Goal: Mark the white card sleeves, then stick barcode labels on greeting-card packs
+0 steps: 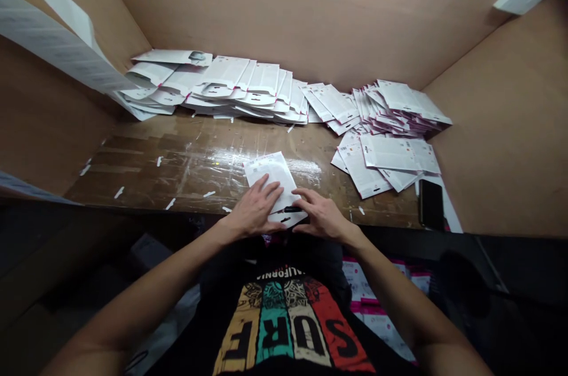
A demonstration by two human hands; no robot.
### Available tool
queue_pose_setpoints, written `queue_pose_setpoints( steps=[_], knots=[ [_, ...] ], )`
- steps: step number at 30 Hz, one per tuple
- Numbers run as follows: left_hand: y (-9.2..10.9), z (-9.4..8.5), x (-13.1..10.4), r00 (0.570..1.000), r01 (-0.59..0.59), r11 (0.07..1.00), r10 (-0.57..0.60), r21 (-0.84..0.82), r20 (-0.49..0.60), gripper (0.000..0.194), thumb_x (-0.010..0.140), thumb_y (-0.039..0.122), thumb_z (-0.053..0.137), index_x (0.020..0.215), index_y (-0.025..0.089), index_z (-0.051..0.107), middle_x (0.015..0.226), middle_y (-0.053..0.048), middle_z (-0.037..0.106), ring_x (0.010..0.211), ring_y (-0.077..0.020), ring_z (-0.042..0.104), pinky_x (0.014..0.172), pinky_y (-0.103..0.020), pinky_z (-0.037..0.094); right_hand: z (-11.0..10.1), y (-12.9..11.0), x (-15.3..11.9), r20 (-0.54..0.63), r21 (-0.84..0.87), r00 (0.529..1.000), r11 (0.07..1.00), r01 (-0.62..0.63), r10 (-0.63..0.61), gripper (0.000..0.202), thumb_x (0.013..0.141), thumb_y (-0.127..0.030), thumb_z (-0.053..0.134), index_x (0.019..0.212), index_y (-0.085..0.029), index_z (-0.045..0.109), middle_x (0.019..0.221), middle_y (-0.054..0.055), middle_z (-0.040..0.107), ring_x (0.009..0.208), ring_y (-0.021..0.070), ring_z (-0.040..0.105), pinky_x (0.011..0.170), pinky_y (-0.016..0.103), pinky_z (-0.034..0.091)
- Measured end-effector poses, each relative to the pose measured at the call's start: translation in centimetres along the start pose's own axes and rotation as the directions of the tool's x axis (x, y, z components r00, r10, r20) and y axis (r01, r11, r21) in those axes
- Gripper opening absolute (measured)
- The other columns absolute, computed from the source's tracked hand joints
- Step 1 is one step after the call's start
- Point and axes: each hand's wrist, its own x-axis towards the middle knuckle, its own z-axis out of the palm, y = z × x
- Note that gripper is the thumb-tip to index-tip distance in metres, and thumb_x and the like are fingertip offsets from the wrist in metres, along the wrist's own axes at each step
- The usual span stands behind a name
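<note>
Your left hand [255,208] spreads on the white packet [271,167]; whether your right hand [323,217] clamps the dark object [291,209], I can't tell. The packet looks light, bendable: pinch its edges.

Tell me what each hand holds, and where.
Right hand: a small black object, by its right end. Left hand: spread over the white packet, lower left; grip unclear.

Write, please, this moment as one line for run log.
left hand: spread on white packet; right hand: fingers at small black object; beyond: piled packets; far right: black phone
</note>
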Motion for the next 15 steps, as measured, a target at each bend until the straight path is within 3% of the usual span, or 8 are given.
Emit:
queue_pose_setpoints(
  steps=[2,5,7,9,12,15],
  knots=[
    [0.6,0.1,-0.7,0.997,-0.024,0.999,0.022,0.027,0.072,0.119,0.073,0.082,0.080,0.161,0.011,0.044,0.167,-0.023,0.043,0.162,-0.0536,0.013,0.130,-0.067,0.021,0.7,0.9,0.3,0.039,-0.097,0.999,0.995,0.028,-0.024,0.053,0.087,-0.041,0.086,0.132,-0.024,0.065,0.161,0.014,0.051,0.139,0.0351,0.054,0.097,0.045,0.058],
    [0.8,0.2,-1.0,0.993,-0.032,0.999,0.029,0.028,0.117,0.118,0.073,0.075,0.083,0.161,0.008,0.042,0.171,-0.026,0.035,0.163,-0.0554,0.005,0.131,-0.071,0.014,1.4,1.7,0.7,0.034,-0.044,0.997,0.996,0.076,-0.074,0.045,0.091,-0.043,0.082,0.128,-0.024,0.065,0.156,0.013,0.057,0.135,0.0320,0.058,0.101,0.044,0.057],
    [0.5,0.3,-0.9,0.994,-0.020,1.000,0.023,-0.024,0.105,0.101,0.081,0.064,0.081,0.159,0.010,0.045,0.169,-0.025,0.039,0.163,-0.0530,0.010,0.131,-0.071,0.016,1.7,1.8,1.1,-0.019,0.037,0.998,0.998,0.052,-0.052,0.039,0.094,-0.043,0.078,0.124,-0.023,0.066,0.145,0.012,0.064,0.126,0.0283,0.064,0.100,0.040,0.056],
    [0.0,0.4,-0.7,0.998,0.004,0.995,0.002,-0.100,0.058,0.074,0.093,0.048,0.072,0.155,0.014,0.051,0.163,-0.021,0.048,0.164,-0.0475,0.018,0.130,-0.070,0.022,2.1,1.5,1.7,-0.098,0.049,0.992,0.996,-0.075,0.080,0.034,0.096,-0.043,0.076,0.122,-0.022,0.066,0.131,0.011,0.069,0.110,0.0254,0.070,0.092,0.036,0.057],
    [-0.8,0.3,-0.4,1.000,0.016,0.983,-0.021,-0.183,-0.021,0.045,0.102,0.029,0.059,0.146,0.019,0.060,0.153,-0.016,0.059,0.163,-0.0414,0.025,0.128,-0.069,0.029,3.1,0.8,2.5,-0.238,-0.034,0.920,0.944,-0.329,0.312,0.040,0.094,-0.046,0.077,0.123,-0.020,0.067,0.122,0.013,0.067,0.095,0.0253,0.070,0.080,0.034,0.056],
    [-0.8,-0.3,-0.6,1.000,-0.009,0.980,0.003,-0.201,-0.031,0.034,0.100,0.030,0.065,0.131,0.018,0.068,0.150,-0.016,0.062,0.160,-0.0427,0.032,0.126,-0.071,0.032,3.8,0.5,2.4,-0.292,-0.024,0.908,0.947,-0.320,0.300,0.044,0.093,-0.042,0.079,0.129,-0.020,0.067,0.125,0.013,0.064,0.097,0.0251,0.069,0.080,0.033,0.056]
  ],
)
